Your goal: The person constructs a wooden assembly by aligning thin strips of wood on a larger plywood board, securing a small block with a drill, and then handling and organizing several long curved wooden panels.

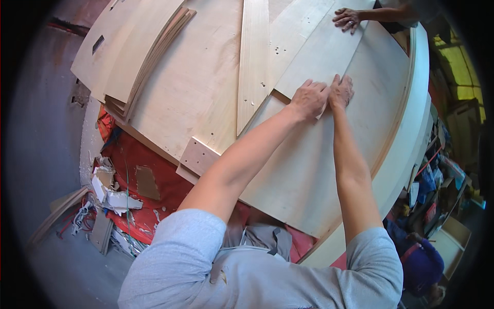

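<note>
A long pale wooden board (pixel 321 54) lies at a slant on a larger flat panel (pixel 381 98). At its near end, my left hand (pixel 309 99) is closed with curled fingers over the board's edge. Close beside it, my right hand (pixel 341 92) grips the same board at its near right corner, its fingertips partly hidden. A small pale flap shows just below my left hand; I cannot make out what it is. Farther up, another person's hand (pixel 348 19) rests spread on the far part of this board.
Left of the board lie a narrow plank (pixel 253 62) and a drilled block (pixel 199 155). Curved thin sheets (pixel 146 56) are stacked at the far left. Red sheeting (pixel 146 165) with torn cardboard (pixel 110 188) lies below. A curved pale rim (pixel 411 118) bounds the right; clutter lies beyond.
</note>
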{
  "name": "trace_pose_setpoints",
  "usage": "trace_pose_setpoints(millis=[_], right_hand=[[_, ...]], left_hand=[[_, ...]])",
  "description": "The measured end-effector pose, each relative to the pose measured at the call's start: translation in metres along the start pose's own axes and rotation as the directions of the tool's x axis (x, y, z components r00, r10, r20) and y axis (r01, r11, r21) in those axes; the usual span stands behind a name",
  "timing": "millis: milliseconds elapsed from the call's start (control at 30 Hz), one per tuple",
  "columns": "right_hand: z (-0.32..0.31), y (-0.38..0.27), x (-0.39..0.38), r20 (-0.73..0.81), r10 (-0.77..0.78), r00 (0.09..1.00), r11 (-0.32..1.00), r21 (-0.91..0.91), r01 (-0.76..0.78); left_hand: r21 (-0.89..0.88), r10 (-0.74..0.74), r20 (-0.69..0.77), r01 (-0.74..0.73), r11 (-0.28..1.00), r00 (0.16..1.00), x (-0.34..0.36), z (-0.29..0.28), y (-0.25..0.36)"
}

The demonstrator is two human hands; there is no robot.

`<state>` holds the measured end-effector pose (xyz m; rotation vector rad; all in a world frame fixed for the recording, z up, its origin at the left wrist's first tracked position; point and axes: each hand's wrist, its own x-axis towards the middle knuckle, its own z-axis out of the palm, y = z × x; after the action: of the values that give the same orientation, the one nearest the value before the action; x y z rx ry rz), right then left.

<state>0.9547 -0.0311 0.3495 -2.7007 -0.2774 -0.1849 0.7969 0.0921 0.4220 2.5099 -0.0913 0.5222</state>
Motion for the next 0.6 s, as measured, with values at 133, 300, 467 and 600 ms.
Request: trace_pose_setpoints(millis=[133,300,467,600], right_hand=[[0.018,-0.013,0.021,0.055,0.078,0.995,0.997,0.009,-0.079],[0.013,-0.005,0.006,0.058,0.005,0.998,1.0,-0.03,-0.003],[0.017,-0.007,-0.006,-0.048,-0.025,0.999,1.0,0.0,0.025],[0.013,-0.009,-0.018,-0.035,-0.025,0.999,1.0,-0.014,0.025]], left_hand=[[0.139,-0.091,0.118,0.074,0.987,0.989,0.053,0.042,-0.058],[0.246,-0.058,0.013,0.053,0.968,0.998,0.047,0.071,-0.067],[0.227,-0.078,0.011,0.074,0.971,0.997,0.034,0.069,-0.063],[0.276,-0.083,0.033,0.07,0.959,0.996,0.021,0.064,-0.057]])
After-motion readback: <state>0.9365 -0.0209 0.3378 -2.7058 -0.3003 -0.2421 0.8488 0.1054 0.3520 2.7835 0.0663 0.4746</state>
